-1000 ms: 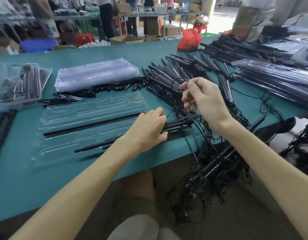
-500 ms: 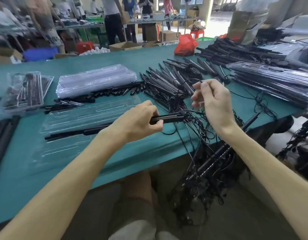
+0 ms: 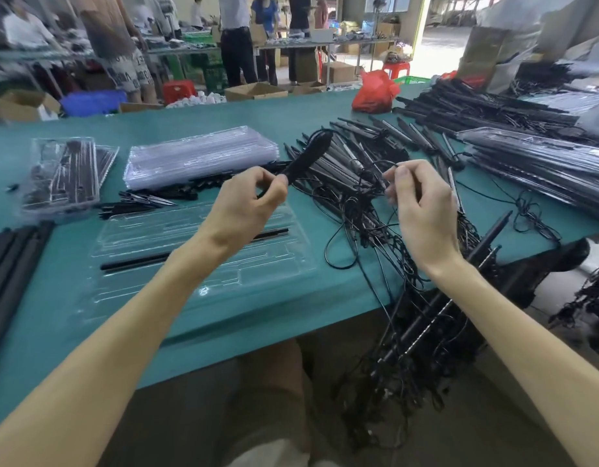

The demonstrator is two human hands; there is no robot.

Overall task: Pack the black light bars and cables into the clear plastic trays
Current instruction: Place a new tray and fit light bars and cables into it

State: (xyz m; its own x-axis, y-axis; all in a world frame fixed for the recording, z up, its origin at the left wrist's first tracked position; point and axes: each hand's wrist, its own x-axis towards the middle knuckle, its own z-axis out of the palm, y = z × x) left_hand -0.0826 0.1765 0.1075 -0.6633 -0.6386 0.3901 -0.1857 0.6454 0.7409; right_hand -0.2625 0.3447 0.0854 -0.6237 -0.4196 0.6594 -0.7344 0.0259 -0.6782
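Note:
My left hand point(image 3: 247, 203) grips a black light bar point(image 3: 306, 160) and holds it raised above the table, its far end tilted up and away. My right hand point(image 3: 419, 200) pinches a thin black cable point(image 3: 379, 162) that runs from the tangle of bars and cables point(image 3: 365, 183). A clear plastic tray point(image 3: 203, 284) lies on the green table in front of me with one black bar point(image 3: 139, 261) lying in a slot. More bars and cables point(image 3: 426, 332) hang over the table's near edge.
A stack of empty clear trays point(image 3: 200, 156) sits behind the open tray. Packed trays point(image 3: 62, 173) are at the left and more point(image 3: 544, 163) at the right. A red bag point(image 3: 373, 92) stands at the back. People stand at benches beyond.
My left hand has lifted the light bar off the tray area and swung it up and away. My right hand has kept hold of the cable and stayed near the pile.

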